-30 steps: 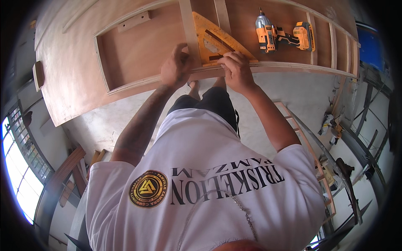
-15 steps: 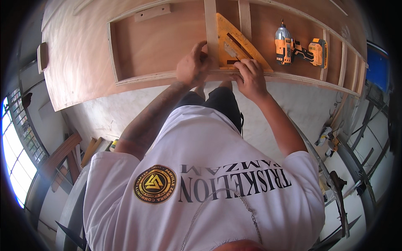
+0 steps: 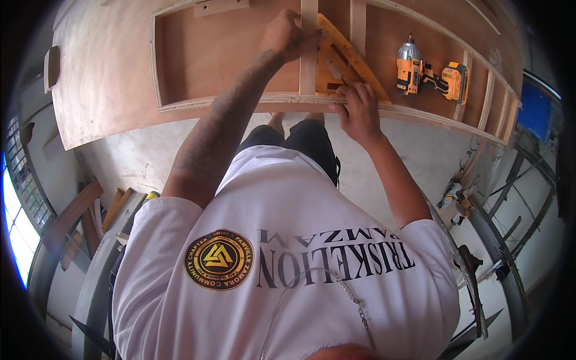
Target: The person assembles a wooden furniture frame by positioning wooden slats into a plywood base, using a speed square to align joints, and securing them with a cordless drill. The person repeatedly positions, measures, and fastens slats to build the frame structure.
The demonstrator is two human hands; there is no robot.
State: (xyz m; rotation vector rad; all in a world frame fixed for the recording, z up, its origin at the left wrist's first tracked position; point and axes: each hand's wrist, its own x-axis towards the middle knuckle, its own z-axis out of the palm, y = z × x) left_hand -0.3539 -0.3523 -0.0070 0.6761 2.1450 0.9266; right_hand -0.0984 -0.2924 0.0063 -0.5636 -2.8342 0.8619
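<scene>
My left hand (image 3: 283,37) is closed around a light wooden slat (image 3: 309,60) that crosses the panel frame, its fingers reaching over the slat toward the square. An orange-yellow triangular square (image 3: 345,60) lies flat against the slat's right side, its base along the frame's near rail (image 3: 240,101). My right hand (image 3: 361,114) grips the square's base at that rail, fingers curled on top and thumb below. A thin dark tip shows beside those fingertips; I cannot make out what it is.
A yellow-and-black impact driver (image 3: 414,72) lies on the panel to the right. The large plywood panel (image 3: 96,90) extends left. A short wooden block (image 3: 219,6) sits at the far side. Timber pieces (image 3: 75,210) lean at the left, and metal bars stand at the right.
My left hand has moved away from me along the slat, from near the front rail to farther up. My right hand remains at the square's base. The view has shifted slightly.
</scene>
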